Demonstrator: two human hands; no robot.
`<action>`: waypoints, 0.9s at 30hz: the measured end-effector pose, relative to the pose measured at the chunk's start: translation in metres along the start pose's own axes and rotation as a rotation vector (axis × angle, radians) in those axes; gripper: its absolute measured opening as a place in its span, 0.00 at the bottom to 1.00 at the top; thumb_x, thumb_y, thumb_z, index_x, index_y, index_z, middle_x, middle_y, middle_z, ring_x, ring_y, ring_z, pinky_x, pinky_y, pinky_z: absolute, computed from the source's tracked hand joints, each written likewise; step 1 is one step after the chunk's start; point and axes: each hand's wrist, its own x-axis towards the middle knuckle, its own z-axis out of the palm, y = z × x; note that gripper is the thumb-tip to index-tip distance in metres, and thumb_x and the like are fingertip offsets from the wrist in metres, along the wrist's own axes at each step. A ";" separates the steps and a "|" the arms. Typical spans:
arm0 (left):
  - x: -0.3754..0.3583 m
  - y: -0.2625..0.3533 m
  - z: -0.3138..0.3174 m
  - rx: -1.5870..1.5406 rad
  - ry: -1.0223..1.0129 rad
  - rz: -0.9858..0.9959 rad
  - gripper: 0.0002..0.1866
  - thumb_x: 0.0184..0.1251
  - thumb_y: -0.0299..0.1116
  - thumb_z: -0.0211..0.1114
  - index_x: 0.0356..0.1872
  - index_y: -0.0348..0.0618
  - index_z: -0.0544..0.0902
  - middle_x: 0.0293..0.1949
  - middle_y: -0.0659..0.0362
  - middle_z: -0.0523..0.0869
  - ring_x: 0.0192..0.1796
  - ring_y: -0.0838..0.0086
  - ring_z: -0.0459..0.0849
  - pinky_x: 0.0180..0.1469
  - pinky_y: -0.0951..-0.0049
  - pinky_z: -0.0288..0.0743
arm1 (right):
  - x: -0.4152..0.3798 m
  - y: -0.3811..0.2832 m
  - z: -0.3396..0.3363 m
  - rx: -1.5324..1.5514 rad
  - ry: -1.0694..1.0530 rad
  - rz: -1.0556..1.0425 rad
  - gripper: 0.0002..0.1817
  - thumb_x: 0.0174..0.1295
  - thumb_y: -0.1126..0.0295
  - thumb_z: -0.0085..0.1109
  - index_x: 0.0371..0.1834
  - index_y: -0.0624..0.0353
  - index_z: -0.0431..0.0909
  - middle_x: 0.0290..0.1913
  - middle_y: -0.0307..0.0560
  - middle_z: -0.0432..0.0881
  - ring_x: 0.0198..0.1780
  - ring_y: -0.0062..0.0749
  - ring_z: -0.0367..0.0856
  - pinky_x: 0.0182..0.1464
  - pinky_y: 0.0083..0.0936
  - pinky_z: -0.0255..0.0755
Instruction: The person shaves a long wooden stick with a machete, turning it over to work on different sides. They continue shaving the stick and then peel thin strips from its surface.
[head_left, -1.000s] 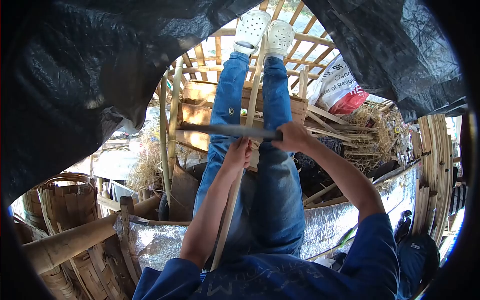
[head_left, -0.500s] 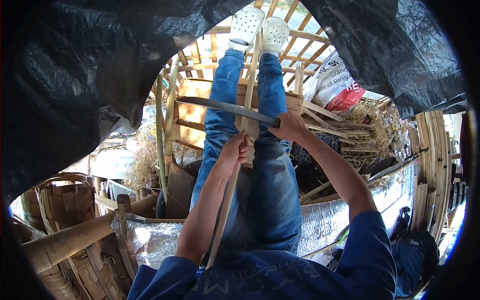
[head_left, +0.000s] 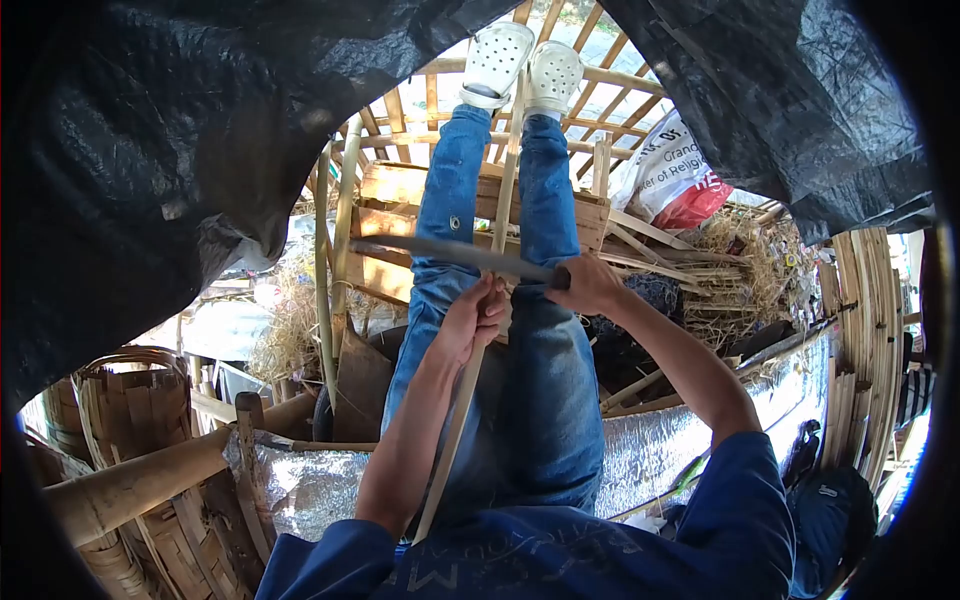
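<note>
My right hand [head_left: 592,284] is wrapped around the handle of a long machete [head_left: 440,250], its blade reaching left across both legs. Below the blade, my left hand [head_left: 474,318] is closed round a long bamboo strip [head_left: 453,428]. The strip runs lengthwise between the legs in blue jeans [head_left: 555,390], from my waist up toward the white clogs [head_left: 497,62]. In this view the blade crosses the strip just above the left fingers and looks slightly blurred.
Wooden boards [head_left: 385,222] sit behind the legs, over a bamboo slat frame [head_left: 430,100]. Straw [head_left: 745,250] and a white-red sack [head_left: 665,165] lie to the right. Black sheeting [head_left: 130,180] hangs overhead. A woven basket [head_left: 130,405] and thick bamboo pole [head_left: 135,485] stand left.
The machete and my right hand have come down the strip toward my body, bringing the blade close to my left hand. The left hand keeps its grip on the strip.
</note>
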 end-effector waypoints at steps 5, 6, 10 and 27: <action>0.004 -0.001 -0.003 0.054 0.051 0.012 0.13 0.76 0.48 0.44 0.37 0.53 0.71 0.19 0.72 0.62 0.16 0.90 0.52 0.14 0.87 0.41 | 0.025 0.014 -0.006 -0.018 0.097 0.181 0.24 0.48 0.49 0.66 0.35 0.61 0.84 0.32 0.58 0.84 0.40 0.51 0.83 0.46 0.41 0.76; 0.003 0.000 -0.004 0.028 0.008 0.015 0.14 0.76 0.48 0.44 0.37 0.53 0.71 0.19 0.72 0.62 0.16 0.90 0.52 0.14 0.87 0.41 | 0.028 0.016 -0.004 0.007 0.092 0.171 0.23 0.48 0.49 0.66 0.35 0.60 0.84 0.32 0.57 0.84 0.40 0.52 0.83 0.46 0.41 0.76; -0.003 0.001 0.006 -0.051 -0.032 0.004 0.14 0.76 0.48 0.45 0.36 0.52 0.71 0.19 0.72 0.62 0.16 0.90 0.52 0.13 0.87 0.42 | 0.006 -0.007 -0.009 -0.058 0.044 0.039 0.24 0.49 0.48 0.64 0.35 0.60 0.84 0.32 0.57 0.84 0.39 0.51 0.83 0.46 0.40 0.77; -0.004 0.006 0.011 0.289 0.265 0.092 0.13 0.77 0.43 0.44 0.35 0.48 0.70 0.18 0.71 0.62 0.16 0.88 0.55 0.16 0.84 0.45 | 0.031 0.004 -0.002 0.019 0.048 0.139 0.20 0.48 0.51 0.66 0.32 0.58 0.85 0.29 0.56 0.83 0.36 0.50 0.84 0.44 0.39 0.77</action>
